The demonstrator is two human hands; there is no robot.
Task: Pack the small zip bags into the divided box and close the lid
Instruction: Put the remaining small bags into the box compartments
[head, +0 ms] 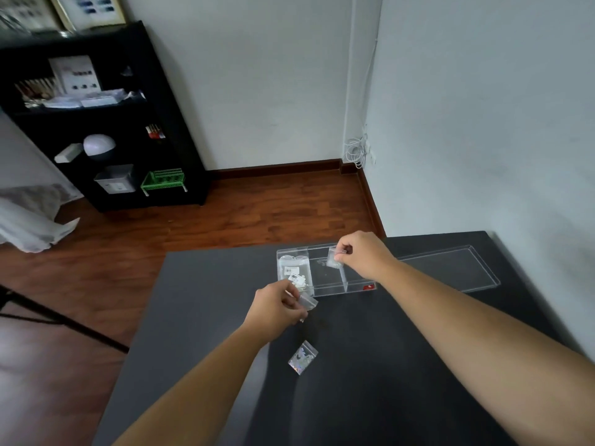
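A clear divided box [325, 289] lies on the dark table [199, 317], and its clear lid [450, 268] rests flat to the right. Zip bags with white labels [291, 268] fill the box's left compartment. My right hand [363, 254] pinches a small zip bag [333, 260] above the middle compartment. My left hand [277, 309] grips a small zip bag [307, 300] just in front of the box's left end. One more small zip bag [302, 357] with shiny contents lies loose on the table nearer to me.
A black shelf unit [180, 140] stands on the wooden floor at the far left. White wall borders the table on the right. A black stand leg [64, 320] runs across the floor to the table's left.
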